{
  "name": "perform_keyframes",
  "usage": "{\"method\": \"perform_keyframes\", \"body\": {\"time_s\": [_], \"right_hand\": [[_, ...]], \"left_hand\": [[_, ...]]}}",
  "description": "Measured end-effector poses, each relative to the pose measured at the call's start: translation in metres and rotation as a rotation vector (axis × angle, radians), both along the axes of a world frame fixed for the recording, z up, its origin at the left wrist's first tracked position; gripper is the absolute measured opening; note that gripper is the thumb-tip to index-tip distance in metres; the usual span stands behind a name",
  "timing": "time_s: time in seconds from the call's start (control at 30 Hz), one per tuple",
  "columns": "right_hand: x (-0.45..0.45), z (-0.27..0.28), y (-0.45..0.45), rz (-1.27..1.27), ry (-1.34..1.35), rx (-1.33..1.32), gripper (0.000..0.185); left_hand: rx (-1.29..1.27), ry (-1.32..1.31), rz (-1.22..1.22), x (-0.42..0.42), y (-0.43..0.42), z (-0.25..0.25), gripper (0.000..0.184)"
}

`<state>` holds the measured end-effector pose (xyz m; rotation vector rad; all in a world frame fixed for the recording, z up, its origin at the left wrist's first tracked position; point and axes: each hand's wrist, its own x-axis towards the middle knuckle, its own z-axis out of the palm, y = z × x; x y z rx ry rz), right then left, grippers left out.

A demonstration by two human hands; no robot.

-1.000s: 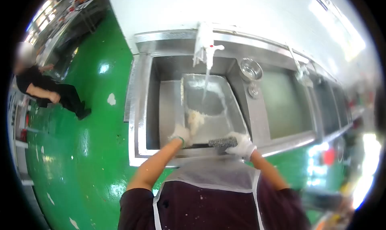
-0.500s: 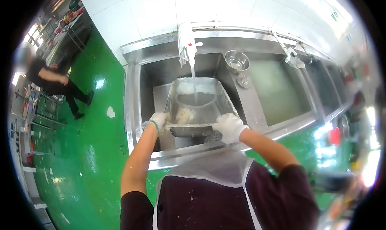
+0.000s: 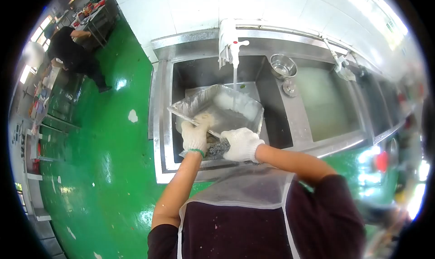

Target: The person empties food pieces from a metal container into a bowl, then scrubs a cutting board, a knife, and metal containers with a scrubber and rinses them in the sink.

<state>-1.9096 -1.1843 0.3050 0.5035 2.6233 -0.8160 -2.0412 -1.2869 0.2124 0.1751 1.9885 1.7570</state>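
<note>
A deep rectangular metal pan (image 3: 188,103) sits turned and tilted in the left sink basin, with white foam and a pale, soft-looking clump inside. My left hand (image 3: 194,137), in a white knit glove with a green cuff edge, is closed on its near rim. Also gloved in white, my right hand (image 3: 241,145) grips the rim further right. A grey, mesh-like mass resembling steel wool (image 3: 217,149) shows below the rim between my hands; whether my fingers hold it is hidden. Water runs from the tap (image 3: 235,53) into the pan.
On the ledge right of the basin stand a round metal bowl (image 3: 283,68) and a small shiny object (image 3: 290,88). Cloudy water fills the neighbouring basin (image 3: 328,103). A person in dark clothes (image 3: 74,53) stands at the counters to the left, on the green floor (image 3: 113,123).
The pan has turned and tilted, its left corner swinging up and outward. My hands have come closer together on the near rim. The person at left has moved to the counter.
</note>
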Motion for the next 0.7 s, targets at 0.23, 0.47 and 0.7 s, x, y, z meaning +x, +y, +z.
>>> {"method": "perform_keyframes", "body": {"time_s": [0.23, 0.47, 0.7], "right_hand": [[0.024, -0.035, 0.042, -0.642, 0.407, -0.999, 0.039], [0.011, -0.031, 0.149, -0.879, 0.852, -1.092, 0.059], [-0.069, 0.035, 0.227, -0.477, 0.766, -0.026, 0.059]], "left_hand": [[-0.121, 0.117, -0.047, -0.065, 0.003, -0.031, 0.06], [-0.543, 0.33, 0.038, -0.048, 0.01, -0.003, 0.047], [-0.782, 0.477, -0.269, -0.142, 0.03, -0.009, 0.043]]}}
